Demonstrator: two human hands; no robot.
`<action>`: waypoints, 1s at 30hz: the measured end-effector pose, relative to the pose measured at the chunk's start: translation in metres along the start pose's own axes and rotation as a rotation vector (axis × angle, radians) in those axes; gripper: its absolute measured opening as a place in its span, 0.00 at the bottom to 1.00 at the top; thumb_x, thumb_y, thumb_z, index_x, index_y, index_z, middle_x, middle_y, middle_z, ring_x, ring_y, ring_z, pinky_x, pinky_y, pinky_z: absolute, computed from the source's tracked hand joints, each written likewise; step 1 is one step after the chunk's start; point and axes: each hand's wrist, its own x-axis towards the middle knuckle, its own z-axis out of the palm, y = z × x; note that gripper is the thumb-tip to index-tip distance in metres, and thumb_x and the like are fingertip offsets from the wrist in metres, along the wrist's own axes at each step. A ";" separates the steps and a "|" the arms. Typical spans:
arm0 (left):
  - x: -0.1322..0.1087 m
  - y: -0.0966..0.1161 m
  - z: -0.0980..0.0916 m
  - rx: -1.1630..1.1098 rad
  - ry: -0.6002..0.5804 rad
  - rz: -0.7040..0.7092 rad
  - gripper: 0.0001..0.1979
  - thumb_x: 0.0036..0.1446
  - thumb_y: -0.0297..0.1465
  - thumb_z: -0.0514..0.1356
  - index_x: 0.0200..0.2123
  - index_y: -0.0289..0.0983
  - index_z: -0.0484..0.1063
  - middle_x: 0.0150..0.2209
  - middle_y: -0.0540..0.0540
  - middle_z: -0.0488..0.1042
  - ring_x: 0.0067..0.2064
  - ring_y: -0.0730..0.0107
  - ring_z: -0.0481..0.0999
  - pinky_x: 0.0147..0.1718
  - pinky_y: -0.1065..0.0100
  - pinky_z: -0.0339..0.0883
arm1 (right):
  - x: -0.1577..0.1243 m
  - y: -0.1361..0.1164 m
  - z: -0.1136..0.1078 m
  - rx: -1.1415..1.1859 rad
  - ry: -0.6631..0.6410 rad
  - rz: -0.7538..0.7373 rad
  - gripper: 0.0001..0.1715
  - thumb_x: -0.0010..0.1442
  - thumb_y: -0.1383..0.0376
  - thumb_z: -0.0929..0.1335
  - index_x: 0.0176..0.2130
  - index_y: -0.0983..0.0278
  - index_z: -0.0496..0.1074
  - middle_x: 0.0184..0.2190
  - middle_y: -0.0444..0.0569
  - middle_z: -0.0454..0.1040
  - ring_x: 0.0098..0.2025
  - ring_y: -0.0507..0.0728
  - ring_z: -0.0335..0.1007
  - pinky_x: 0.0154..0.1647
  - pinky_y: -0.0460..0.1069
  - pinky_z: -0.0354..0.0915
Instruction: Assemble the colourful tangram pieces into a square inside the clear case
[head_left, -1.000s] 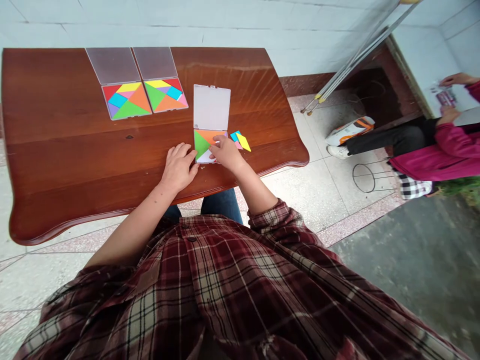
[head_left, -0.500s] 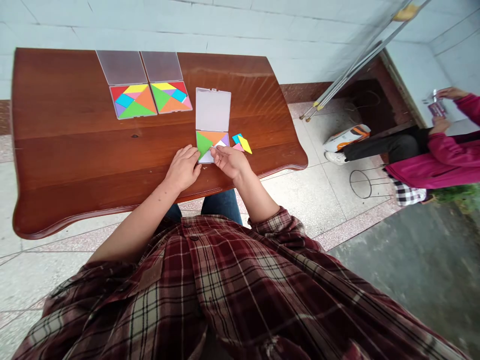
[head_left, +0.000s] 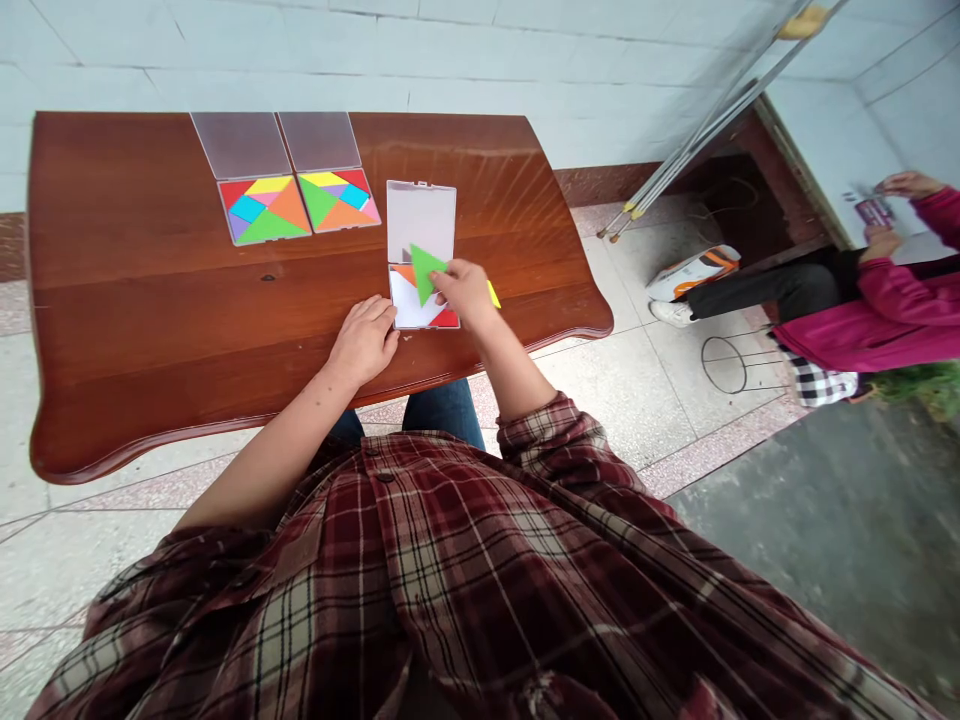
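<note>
Between the thumb and fingers of my right hand [head_left: 466, 292] is a green triangular tangram piece [head_left: 424, 273], lifted above an opened tangram case [head_left: 421, 213]. In the case's near half an orange piece [head_left: 406, 272] and a red piece [head_left: 448, 318] show, beside bare white tray. My left hand [head_left: 365, 338] lies flat on the table, its fingertips at the left edge of the case. A yellow piece [head_left: 493, 294] pokes out to the right of my right hand, which hides what else lies there.
Two open tangram cases filled with coloured pieces, a left one [head_left: 268, 237] and a right one [head_left: 345, 226], lie farther back on the brown wooden table [head_left: 187, 330]. Crutches [head_left: 697, 130] lean by the wall. A person in a magenta top [head_left: 907, 310] sits at the right.
My right hand has taken the green triangle out of the case and raised it up and away from me. My left hand has stayed at the case's edge.
</note>
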 end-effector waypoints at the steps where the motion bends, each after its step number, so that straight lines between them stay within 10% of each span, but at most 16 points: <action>1: 0.000 0.000 0.001 0.005 0.003 0.000 0.22 0.63 0.30 0.52 0.57 0.33 0.71 0.61 0.36 0.71 0.66 0.46 0.65 0.67 0.42 0.57 | 0.004 0.004 -0.012 0.040 0.041 0.000 0.08 0.62 0.68 0.67 0.31 0.61 0.65 0.22 0.39 0.68 0.23 0.49 0.65 0.29 0.46 0.63; 10: -0.001 0.001 0.000 0.028 0.001 0.002 0.20 0.63 0.29 0.52 0.56 0.35 0.71 0.60 0.37 0.72 0.65 0.48 0.66 0.67 0.45 0.58 | 0.035 0.057 -0.086 -0.251 0.176 0.090 0.02 0.63 0.70 0.65 0.38 0.65 0.66 0.31 0.48 0.70 0.30 0.50 0.65 0.38 0.50 0.62; 15: 0.000 0.000 0.000 0.039 -0.002 -0.001 0.19 0.63 0.30 0.51 0.55 0.35 0.71 0.59 0.38 0.72 0.65 0.48 0.66 0.68 0.46 0.58 | 0.028 0.042 -0.062 -0.618 0.264 -0.098 0.19 0.62 0.65 0.69 0.52 0.67 0.67 0.49 0.61 0.70 0.49 0.62 0.70 0.50 0.56 0.62; 21: 0.000 0.001 -0.001 0.048 -0.002 0.005 0.20 0.63 0.30 0.51 0.54 0.29 0.72 0.58 0.33 0.72 0.65 0.46 0.67 0.68 0.47 0.58 | 0.030 0.016 -0.015 -0.807 -0.139 -0.446 0.30 0.57 0.61 0.73 0.57 0.65 0.69 0.56 0.60 0.70 0.58 0.68 0.64 0.59 0.60 0.60; 30: 0.001 0.006 -0.002 0.032 -0.010 -0.015 0.20 0.63 0.29 0.51 0.54 0.32 0.73 0.59 0.35 0.72 0.65 0.45 0.66 0.67 0.44 0.58 | 0.026 -0.003 -0.006 -1.043 -0.236 -0.535 0.19 0.62 0.62 0.69 0.51 0.68 0.72 0.49 0.62 0.75 0.54 0.70 0.67 0.58 0.62 0.54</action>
